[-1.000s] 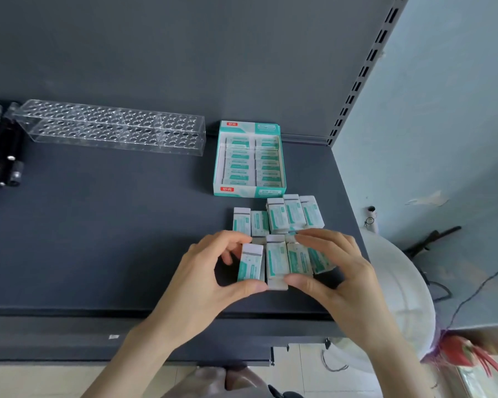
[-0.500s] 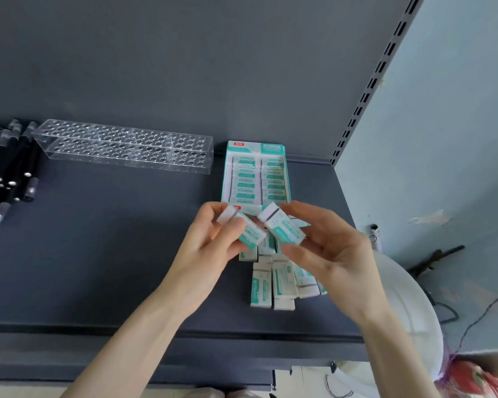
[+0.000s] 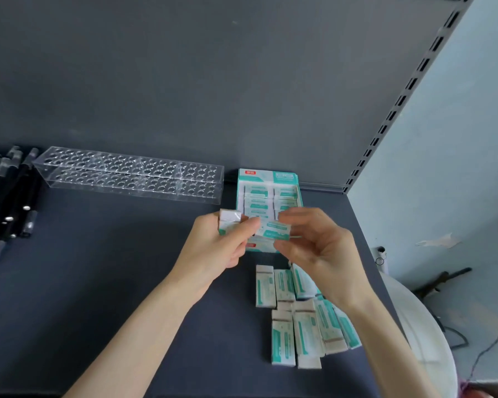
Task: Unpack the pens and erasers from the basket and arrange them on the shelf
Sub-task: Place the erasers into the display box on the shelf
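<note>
Between thumb and curled fingers, over the eraser box (image 3: 268, 193) on the shelf (image 3: 112, 268), the left hand (image 3: 222, 248) pinches one sleeved eraser (image 3: 229, 222) and the right hand (image 3: 319, 254) a second eraser (image 3: 273, 229), each light, stiff, probably slick in its wrapper, best gripped across the broad faces.

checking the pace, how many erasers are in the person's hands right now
2. The upright eraser is gripped in the left hand; the flat eraser is pinched in the right hand, near the display box. Fingers may hide more.
</note>
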### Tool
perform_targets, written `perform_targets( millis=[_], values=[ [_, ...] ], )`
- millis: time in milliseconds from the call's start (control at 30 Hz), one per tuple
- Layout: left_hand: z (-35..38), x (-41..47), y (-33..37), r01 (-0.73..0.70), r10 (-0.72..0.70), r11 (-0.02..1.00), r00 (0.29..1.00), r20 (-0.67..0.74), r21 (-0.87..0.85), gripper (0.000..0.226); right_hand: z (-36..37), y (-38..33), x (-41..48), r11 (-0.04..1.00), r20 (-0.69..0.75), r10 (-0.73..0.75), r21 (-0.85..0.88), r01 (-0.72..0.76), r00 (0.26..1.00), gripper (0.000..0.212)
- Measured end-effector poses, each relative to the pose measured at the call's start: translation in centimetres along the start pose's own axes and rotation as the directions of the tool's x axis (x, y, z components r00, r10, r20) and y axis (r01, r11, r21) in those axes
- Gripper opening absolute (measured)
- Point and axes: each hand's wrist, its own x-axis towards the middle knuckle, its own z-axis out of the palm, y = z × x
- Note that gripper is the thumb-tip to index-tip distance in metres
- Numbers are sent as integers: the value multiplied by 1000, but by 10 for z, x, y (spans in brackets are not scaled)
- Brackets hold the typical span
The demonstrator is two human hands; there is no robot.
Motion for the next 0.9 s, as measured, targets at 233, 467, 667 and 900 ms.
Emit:
perform_targets(
  millis=[233, 467, 667, 900],
  values=[
    [-8, 33, -13, 8, 8, 998, 969, -245, 66, 14, 1, 17, 61, 844, -52, -134, -529, 87, 990, 16],
    [-14, 33, -18, -91, 68, 994, 952, -300, -63, 9, 6, 36, 87, 750, 17, -35, -661, 37, 999, 11],
    [-12, 33, -18, -139, 121, 990, 939, -323, -34, 12, 13, 41, 90, 741, 39, -5, -671, 30, 999, 11],
    [-10, 31, -14, -130, 87, 986, 934, -346, -105, 15, 12, 46, 88, 702, 81, -34, -708, 82, 996, 18]
  ],
)
